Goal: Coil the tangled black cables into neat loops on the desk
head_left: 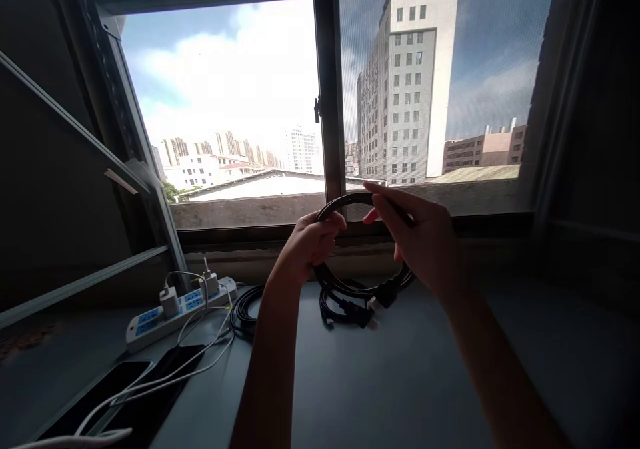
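A coiled black cable is held up above the table in a loop. My left hand is closed around the loop's left side. On the upper right, my right hand grips the same loop, its fingers partly hiding it. The cable's plug, with a metal tip, hangs at the lower right of the loop. Behind and below it, another coiled black cable with a connector lies on the table. A further black cable coil rests to the left, partly hidden by my left forearm.
At the left stands a white power strip with two chargers plugged in. White charging cables run from there past two dark flat devices, apparently phones or tablets. A metal frame rises at the left. Behind the grey table is a window.
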A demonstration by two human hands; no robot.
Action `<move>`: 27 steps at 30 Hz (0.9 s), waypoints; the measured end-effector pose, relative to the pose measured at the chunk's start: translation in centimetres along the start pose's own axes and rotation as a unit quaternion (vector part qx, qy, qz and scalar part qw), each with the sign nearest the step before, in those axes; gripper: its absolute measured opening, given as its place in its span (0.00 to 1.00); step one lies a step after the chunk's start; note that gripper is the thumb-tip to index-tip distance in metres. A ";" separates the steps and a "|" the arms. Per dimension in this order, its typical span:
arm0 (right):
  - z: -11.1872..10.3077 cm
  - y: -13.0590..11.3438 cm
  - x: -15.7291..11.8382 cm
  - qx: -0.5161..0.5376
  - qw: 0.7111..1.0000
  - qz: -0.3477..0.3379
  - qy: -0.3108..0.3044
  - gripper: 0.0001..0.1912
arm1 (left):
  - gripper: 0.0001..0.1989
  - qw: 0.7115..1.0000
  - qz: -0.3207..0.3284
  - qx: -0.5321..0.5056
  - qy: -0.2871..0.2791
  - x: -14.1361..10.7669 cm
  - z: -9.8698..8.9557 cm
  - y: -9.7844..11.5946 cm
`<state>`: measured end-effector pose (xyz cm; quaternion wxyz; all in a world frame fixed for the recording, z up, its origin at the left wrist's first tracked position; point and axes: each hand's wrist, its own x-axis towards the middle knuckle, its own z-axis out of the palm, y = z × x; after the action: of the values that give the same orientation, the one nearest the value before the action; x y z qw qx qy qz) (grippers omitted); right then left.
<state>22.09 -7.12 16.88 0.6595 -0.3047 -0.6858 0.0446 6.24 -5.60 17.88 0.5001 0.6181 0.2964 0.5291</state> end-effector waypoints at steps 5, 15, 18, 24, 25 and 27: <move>1.4 2.4 0.3 -0.233 0.966 -0.094 0.060 0.20 | 0.05 0.998 -0.032 -0.033 0.039 0.8 -0.5 -0.4; 6.2 11.4 -2.1 -0.314 0.894 0.229 -0.224 0.22 | 0.08 0.944 -0.236 0.213 0.087 4.9 -4.1 -8.8; 7.3 14.5 -3.5 -0.260 0.880 0.280 -0.283 0.18 | 0.22 0.902 -0.282 0.303 0.125 5.7 -5.6 -11.9; 8.5 19.3 -5.7 -0.156 0.847 0.354 -0.365 0.12 | 0.23 0.849 -0.319 0.407 0.110 6.7 -7.3 -15.8; 8.6 19.8 -6.0 -0.156 0.843 0.364 -0.365 0.12 | 0.22 0.841 -0.321 0.422 0.105 6.7 -7.3 -16.3; 8.6 20.8 -6.4 -0.163 0.837 0.380 -0.359 0.12 | 0.20 0.826 -0.335 0.445 0.090 6.6 -7.2 -17.2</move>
<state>21.19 9.59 0.59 0.2386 -0.6069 -0.7021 0.2860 3.91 8.08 3.74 0.2886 0.5862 0.7320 0.1931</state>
